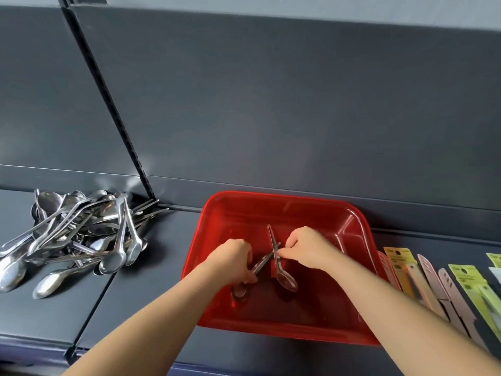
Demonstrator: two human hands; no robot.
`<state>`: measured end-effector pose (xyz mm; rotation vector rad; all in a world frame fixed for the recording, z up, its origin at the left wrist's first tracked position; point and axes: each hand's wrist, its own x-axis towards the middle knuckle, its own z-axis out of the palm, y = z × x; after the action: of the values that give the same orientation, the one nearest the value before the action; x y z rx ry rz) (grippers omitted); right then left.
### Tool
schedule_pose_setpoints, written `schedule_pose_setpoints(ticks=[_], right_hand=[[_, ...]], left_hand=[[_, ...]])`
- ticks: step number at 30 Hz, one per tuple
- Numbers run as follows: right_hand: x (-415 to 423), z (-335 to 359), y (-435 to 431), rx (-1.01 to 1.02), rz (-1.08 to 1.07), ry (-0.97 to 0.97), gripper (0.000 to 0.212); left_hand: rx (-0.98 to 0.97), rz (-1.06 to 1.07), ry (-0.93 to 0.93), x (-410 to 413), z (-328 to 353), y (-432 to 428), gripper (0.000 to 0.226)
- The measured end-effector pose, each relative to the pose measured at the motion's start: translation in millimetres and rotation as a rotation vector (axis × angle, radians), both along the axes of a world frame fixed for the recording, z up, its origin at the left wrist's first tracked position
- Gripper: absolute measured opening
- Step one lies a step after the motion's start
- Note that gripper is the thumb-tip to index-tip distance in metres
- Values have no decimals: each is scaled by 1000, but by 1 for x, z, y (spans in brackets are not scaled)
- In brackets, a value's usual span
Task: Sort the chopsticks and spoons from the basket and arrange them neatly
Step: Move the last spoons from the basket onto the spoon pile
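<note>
View from a head cam, looking down at a dark grey shelf (151, 280) w/ a dark back panel. A red plastic basket (284, 210) sits on the shelf, roughly centre; everything below is placed relative to it.

Both bare hands reach inside the basket. The left hand (233, 260) is curled closed around the handle of a metal spoon (241, 290), whose bowl rests on the basket floor toward the near-left. The right hand (306, 248) pinches the handle of a second spoon (284, 279) btwn thumb and fingertips, other fingers loosely bent; that spoon's bowl lies near the basket's centre, handle pointing toward the far wall. The two handles cross btwn the hands.

Left of the basket, well apart, a jumbled pile of metal spoons (76, 237) lies on the shelf against the back panel. Right of the basket, just beside its rim, a row of packaged utensils (433, 280) w/ yellow, pink and green cards lies side by side; can't tell what they are.
</note>
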<state>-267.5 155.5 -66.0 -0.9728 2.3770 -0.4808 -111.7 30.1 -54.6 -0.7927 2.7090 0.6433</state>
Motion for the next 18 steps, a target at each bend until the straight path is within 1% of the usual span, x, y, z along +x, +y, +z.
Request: schedule_pose_setpoints(ticks=[3, 5, 7, 9, 11, 13, 16, 18], right_hand=[[12, 1, -5, 95, 10, 56, 46], [18, 1, -10, 139, 4, 99, 44], [21, 1, -13, 156, 16, 59, 36], [19, 3, -15, 125, 42, -14, 33], [16, 10, -17, 10, 73, -91, 40], [20, 25, -24, -149, 112, -128, 46], [36, 53, -49, -404, 132, -172, 39], [53, 69, -73, -516, 152, -206, 32]], left_hand=[[35, 36, -45, 0, -4, -1, 18], [19, 61, -32, 2, 0, -4, 11], [77, 121, 35, 7, 5, -8, 12], [159, 183, 159, 15, 14, -10, 21], [136, 231, 326, 27, 23, -14, 28], [140, 300, 516, 44, 31, -19, 26], [254, 502, 731, 74, 41, -35, 9], [246, 650, 807, 96, 43, -54, 8]])
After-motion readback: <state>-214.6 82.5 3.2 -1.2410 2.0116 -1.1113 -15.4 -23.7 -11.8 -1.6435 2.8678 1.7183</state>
